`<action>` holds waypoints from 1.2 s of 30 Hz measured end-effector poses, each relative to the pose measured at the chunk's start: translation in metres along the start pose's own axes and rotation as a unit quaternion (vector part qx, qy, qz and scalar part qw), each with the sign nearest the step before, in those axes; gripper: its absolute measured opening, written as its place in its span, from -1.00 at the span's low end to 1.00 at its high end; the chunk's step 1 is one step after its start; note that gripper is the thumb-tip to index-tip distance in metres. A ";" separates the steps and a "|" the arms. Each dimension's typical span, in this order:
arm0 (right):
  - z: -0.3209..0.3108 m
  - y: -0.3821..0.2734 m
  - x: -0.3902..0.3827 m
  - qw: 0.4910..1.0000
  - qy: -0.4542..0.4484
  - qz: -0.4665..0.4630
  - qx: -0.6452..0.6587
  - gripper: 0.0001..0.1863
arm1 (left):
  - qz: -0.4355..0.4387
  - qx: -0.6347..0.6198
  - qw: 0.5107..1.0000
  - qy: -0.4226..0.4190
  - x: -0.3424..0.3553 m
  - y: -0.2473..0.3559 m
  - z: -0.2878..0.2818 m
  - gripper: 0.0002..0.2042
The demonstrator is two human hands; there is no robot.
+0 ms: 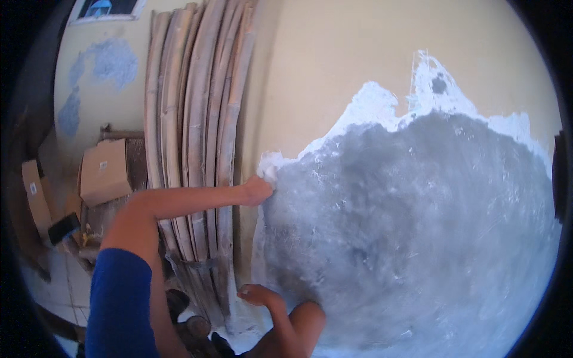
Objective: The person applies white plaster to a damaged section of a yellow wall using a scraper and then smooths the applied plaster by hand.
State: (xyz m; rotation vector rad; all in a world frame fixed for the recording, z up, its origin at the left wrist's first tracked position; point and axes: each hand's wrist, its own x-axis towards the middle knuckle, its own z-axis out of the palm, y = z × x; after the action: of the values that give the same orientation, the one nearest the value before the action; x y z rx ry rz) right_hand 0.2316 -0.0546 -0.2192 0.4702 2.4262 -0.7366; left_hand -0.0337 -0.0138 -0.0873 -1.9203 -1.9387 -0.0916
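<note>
My left hand (256,190) is closed on a pale, crumpled item (268,173), too small to identify, pressed at the upper left edge of a large grey patch (382,227) on the wall. The patch has an irregular white upper border (373,101) beneath cream paint (340,48). Low down, my right hand (255,295) has its fingers curled near the patch's lower left edge, beside my bent knee; what it holds, if anything, is unclear.
Long bamboo strips (197,107) lean upright left of the patch, their lower ends bundled. Further left, cardboard boxes (104,170) rest on a worn wooden piece (101,224). Behind them is a wall (89,89) with flaking patches and a small window (104,9).
</note>
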 end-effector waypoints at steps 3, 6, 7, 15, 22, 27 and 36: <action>0.007 0.019 -0.003 0.997 0.041 -0.060 -0.024 -0.53 | -0.051 -0.058 0.990 0.115 0.033 0.018 -0.070 -0.86; 0.007 0.016 -0.004 0.998 0.046 -0.037 -0.025 -0.54 | -0.036 -0.108 0.959 0.259 0.044 0.016 -0.140 -0.80; 0.011 0.025 0.000 0.998 0.044 -0.036 -0.014 -0.55 | -0.032 -0.131 0.954 0.268 0.046 0.020 -0.158 -0.78; 0.008 0.020 -0.013 1.000 0.030 -0.008 -0.001 -0.57 | -0.042 -0.139 0.963 0.226 0.051 0.014 -0.098 -0.78; -0.003 0.005 -0.007 0.999 0.024 -0.014 -0.024 -0.58 | 0.111 -0.066 0.991 0.035 0.006 -0.020 0.019 -0.80; 0.006 0.017 -0.008 0.998 0.049 -0.049 -0.003 -0.59 | 0.107 0.020 0.992 -0.064 0.026 0.002 -0.030 -0.81; 0.007 0.026 -0.004 0.997 0.057 -0.056 0.013 -0.61 | 0.009 -0.143 0.978 0.151 0.039 -0.036 -0.055 -0.80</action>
State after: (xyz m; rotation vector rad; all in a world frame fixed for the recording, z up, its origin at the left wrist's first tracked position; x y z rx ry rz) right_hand 0.2497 -0.0394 -0.2321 0.3995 2.5685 -0.8087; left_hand -0.0543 0.0032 -0.0160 -1.9609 -1.7788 -0.6504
